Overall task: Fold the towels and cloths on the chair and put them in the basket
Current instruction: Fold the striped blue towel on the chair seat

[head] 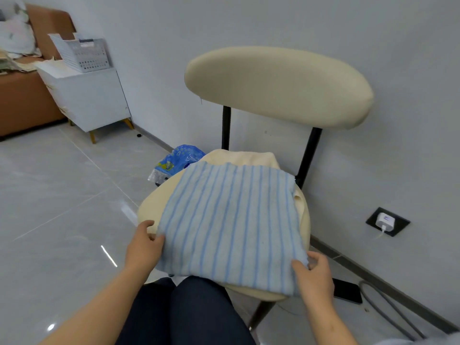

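Pinching near corners of the striped towel (229, 220), lower centre, left hand (143, 247) and right hand (315, 277) could skew its fold pulling unevenly.

Open floor (62, 195) lies left of the chair (149, 207) toward the basket (82, 54). Backrest (278, 85) and wall (373, 170) block the far and right sides; a blue bag (179, 160) sits at its left.
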Available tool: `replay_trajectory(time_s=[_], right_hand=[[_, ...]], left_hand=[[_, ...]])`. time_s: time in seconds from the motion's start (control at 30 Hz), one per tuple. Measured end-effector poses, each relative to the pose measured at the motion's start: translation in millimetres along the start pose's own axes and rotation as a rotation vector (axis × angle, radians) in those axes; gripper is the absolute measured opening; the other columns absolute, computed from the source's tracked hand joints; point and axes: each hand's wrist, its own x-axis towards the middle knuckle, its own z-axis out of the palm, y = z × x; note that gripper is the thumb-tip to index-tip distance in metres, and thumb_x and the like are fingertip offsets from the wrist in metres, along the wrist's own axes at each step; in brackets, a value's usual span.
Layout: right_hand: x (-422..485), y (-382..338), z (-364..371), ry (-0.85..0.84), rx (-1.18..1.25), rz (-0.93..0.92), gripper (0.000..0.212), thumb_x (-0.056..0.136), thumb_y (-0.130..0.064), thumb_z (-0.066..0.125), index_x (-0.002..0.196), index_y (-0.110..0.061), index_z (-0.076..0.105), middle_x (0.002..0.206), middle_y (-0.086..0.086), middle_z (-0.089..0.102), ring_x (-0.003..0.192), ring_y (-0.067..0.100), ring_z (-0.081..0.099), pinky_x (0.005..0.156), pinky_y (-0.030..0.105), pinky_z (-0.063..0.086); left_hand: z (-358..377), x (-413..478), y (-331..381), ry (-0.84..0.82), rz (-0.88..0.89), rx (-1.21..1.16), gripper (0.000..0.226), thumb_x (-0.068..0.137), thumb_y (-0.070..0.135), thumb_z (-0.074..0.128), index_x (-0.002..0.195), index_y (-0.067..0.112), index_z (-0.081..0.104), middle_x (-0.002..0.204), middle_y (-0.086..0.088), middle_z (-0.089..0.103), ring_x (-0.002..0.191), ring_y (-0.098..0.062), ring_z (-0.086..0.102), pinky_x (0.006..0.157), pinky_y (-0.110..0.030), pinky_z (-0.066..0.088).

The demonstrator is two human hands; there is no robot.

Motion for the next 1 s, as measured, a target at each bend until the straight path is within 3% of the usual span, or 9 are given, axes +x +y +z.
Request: replay_trajectory(time_s=[0.07, 0.13, 0.27, 0.4, 0.57, 0.77, 1.0], right_hand=[[-4, 1, -1, 0.009, 0.053, 0.016, 0.024, 0.084, -0.008, 0.062, 0.105, -0.011, 0.051, 0.092, 0.007, 0.056, 0.083, 0.024, 0.051, 0.073, 0.030, 0.036], [-7, 2, -3, 0.021, 0.073, 0.020, 0.016, 0.085, -0.009, 0.062, 0.097, -0.010, 0.052, 0.090, 0.008, 0.056, 0.082, 0.024, 0.052, 0.072, 0.030, 0.035], [-13, 10, -5, 0.022, 0.085, 0.019, 0.008, 0.086, -0.011, 0.064, 0.086, -0.006, 0.058, 0.081, 0.009, 0.058, 0.077, 0.024, 0.051, 0.069, 0.029, 0.034], [-16, 17, -4, 0.028, 0.162, 0.042, 0.023, 0.085, -0.013, 0.065, 0.067, -0.007, 0.053, 0.065, 0.004, 0.051, 0.066, 0.020, 0.044, 0.066, 0.031, 0.033], [-18, 21, -2, -0.056, 0.251, 0.118, 0.030, 0.088, -0.012, 0.062, 0.061, -0.009, 0.048, 0.059, 0.004, 0.040, 0.056, 0.016, 0.030, 0.056, 0.029, 0.025], [-21, 26, -9, -0.078, 0.356, 0.266, 0.024, 0.092, -0.016, 0.057, 0.069, -0.011, 0.052, 0.072, 0.008, 0.051, 0.068, 0.020, 0.045, 0.056, 0.028, 0.034], [-30, 22, -13, -0.130, 0.390, 0.376, 0.019, 0.094, -0.024, 0.055, 0.076, -0.015, 0.053, 0.078, 0.005, 0.056, 0.069, 0.020, 0.054, 0.056, 0.027, 0.036]], left_hand=[[-2, -5, -3, 0.001, -0.069, -0.045, 0.047, 0.090, 0.014, 0.056, 0.133, 0.011, 0.038, 0.084, -0.001, 0.055, 0.089, -0.024, 0.049, 0.075, -0.033, 0.035], [-4, -7, -9, -0.022, -0.138, -0.073, 0.043, 0.088, 0.015, 0.058, 0.128, 0.010, 0.041, 0.092, -0.006, 0.057, 0.091, -0.025, 0.050, 0.077, -0.033, 0.036], [-3, -7, -23, -0.098, -0.202, -0.052, 0.016, 0.087, 0.017, 0.060, 0.098, 0.010, 0.050, 0.100, -0.012, 0.059, 0.091, -0.027, 0.054, 0.076, -0.034, 0.040], [0, -6, -30, -0.139, -0.207, -0.095, 0.022, 0.090, 0.016, 0.058, 0.076, 0.010, 0.042, 0.076, -0.005, 0.043, 0.065, -0.019, 0.037, 0.059, -0.032, 0.029], [-4, -3, -29, -0.256, -0.315, -0.280, 0.014, 0.093, 0.022, 0.055, 0.086, 0.011, 0.052, 0.092, -0.004, 0.054, 0.094, -0.023, 0.050, 0.083, -0.036, 0.042], [-8, -1, -37, -0.317, -0.365, -0.371, 0.019, 0.094, 0.021, 0.056, 0.095, 0.003, 0.054, 0.097, -0.013, 0.062, 0.082, -0.024, 0.061, 0.073, -0.032, 0.050], [-9, 0, -32, -0.441, -0.417, -0.423, 0.025, 0.093, 0.024, 0.058, 0.112, 0.009, 0.052, 0.110, -0.011, 0.059, 0.088, -0.024, 0.061, 0.069, -0.030, 0.051]])
